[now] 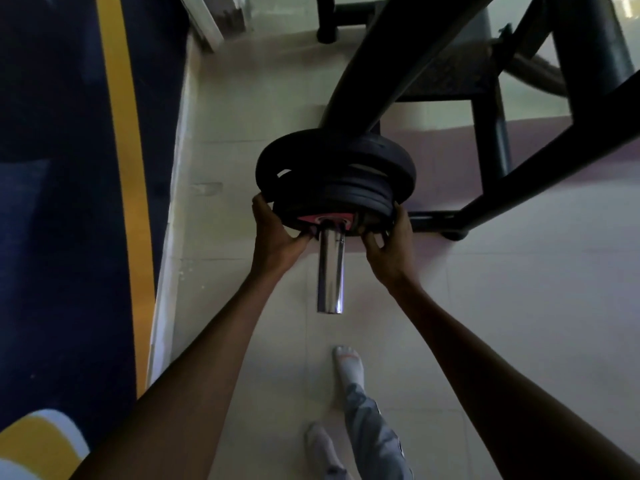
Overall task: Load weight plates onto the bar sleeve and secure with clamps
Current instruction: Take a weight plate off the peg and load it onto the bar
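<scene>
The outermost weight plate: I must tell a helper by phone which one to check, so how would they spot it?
Find the chrome bar sleeve jutting toward the camera from the black machine frame. A stack of black plates sits on it. The outermost plate is nearest the sleeve's free end, gripped by the left hand and right hand, and alone shows a red centre label.

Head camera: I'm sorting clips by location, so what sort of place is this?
Probably a gym or home workout room: stacked black weight plates on a chrome bar sleeve, a black steel equipment frame, and a tiled floor.
</scene>
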Available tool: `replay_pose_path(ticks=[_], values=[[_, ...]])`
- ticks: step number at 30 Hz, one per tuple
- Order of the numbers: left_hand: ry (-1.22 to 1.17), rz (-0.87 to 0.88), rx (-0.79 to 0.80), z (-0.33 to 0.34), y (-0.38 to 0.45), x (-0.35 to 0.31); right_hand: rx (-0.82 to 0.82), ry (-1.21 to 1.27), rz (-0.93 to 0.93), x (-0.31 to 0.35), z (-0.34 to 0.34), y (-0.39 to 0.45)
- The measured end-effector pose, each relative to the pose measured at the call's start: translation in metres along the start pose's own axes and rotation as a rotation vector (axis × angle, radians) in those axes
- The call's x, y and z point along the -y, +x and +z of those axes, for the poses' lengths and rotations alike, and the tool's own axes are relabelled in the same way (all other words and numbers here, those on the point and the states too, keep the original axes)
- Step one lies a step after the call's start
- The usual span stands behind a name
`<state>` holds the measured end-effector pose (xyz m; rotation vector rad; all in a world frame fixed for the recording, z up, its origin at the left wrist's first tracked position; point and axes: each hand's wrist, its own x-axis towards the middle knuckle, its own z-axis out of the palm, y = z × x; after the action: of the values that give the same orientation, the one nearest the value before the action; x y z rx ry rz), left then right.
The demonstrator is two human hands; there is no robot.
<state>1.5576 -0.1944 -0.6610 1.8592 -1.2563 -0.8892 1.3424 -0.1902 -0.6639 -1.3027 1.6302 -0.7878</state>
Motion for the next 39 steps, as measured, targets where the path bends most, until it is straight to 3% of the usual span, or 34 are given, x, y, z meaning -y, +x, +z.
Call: replay_pose_path(ticks=[3, 6, 13, 18, 24, 30, 39], values=[[0.048, 0.079, -0.028, 0.006, -0.009, 0.000, -0.038, -0.034, -0.029, -0.007, 0.002, -0.005], [0.063, 0.043, -0.054, 0.000, -0.025, 0.002, -0.046, -0.105, -0.082, -0.016, 0.001, -0.015], [0.187, 0.062, 0.188, -0.039, -0.071, 0.037, 0.096, -0.167, -0.206, -0.042, -0.016, -0.054], [0.118, -0.008, 0.254, -0.046, -0.132, 0.050, 0.144, -0.179, -0.178, -0.044, -0.022, -0.109], [0.099, 0.063, 0.338, -0.066, -0.204, 0.046, 0.128, -0.110, -0.085, -0.053, -0.043, -0.201], [0.040, 0.220, 0.389, -0.093, -0.272, -0.026, -0.014, 0.051, -0.122, -0.014, -0.106, -0.304], [-0.047, 0.499, 0.382, -0.080, -0.354, -0.220, -0.335, 0.217, -0.245, 0.081, -0.258, -0.414]])
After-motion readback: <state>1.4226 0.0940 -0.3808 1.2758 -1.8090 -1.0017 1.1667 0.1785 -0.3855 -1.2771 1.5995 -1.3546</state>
